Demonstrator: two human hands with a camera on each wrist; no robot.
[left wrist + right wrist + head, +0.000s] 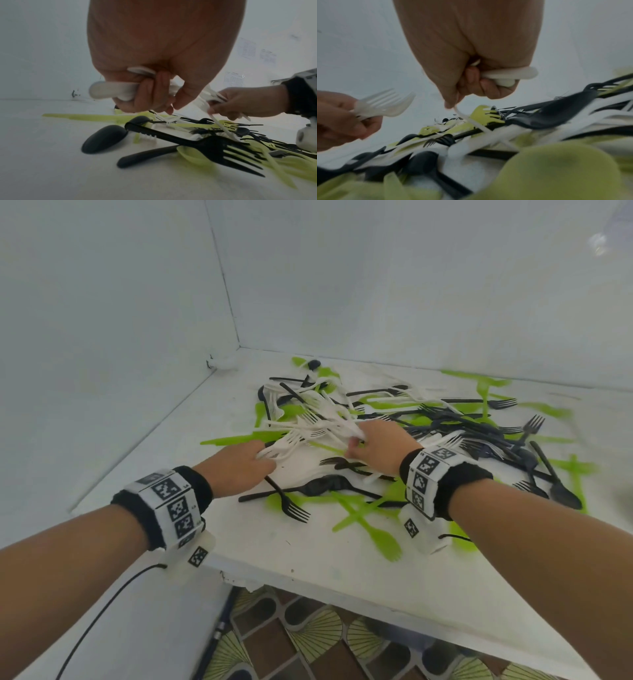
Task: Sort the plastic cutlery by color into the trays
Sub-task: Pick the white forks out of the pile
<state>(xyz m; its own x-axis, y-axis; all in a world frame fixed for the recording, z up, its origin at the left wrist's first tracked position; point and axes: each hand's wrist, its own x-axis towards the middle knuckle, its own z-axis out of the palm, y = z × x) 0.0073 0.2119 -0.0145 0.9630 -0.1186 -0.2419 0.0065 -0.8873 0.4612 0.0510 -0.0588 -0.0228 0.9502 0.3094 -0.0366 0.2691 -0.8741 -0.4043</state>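
- Left hand grip: fingers curled round a bundle of white plastic forks, tines pointing away.
- Right hand, just beside, pinches a thin white plastic piece slanting down into the pile.
- Mixed green, black and white cutlery pile sprawls across the white bench, nearer the right hand; no trays visible.

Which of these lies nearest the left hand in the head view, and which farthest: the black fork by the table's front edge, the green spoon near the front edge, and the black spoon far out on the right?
From the left hand:
1. Black fork, just right of it, toward the front.
2. Green spoon, farther right, near the front edge.
3. Black spoon, far right.
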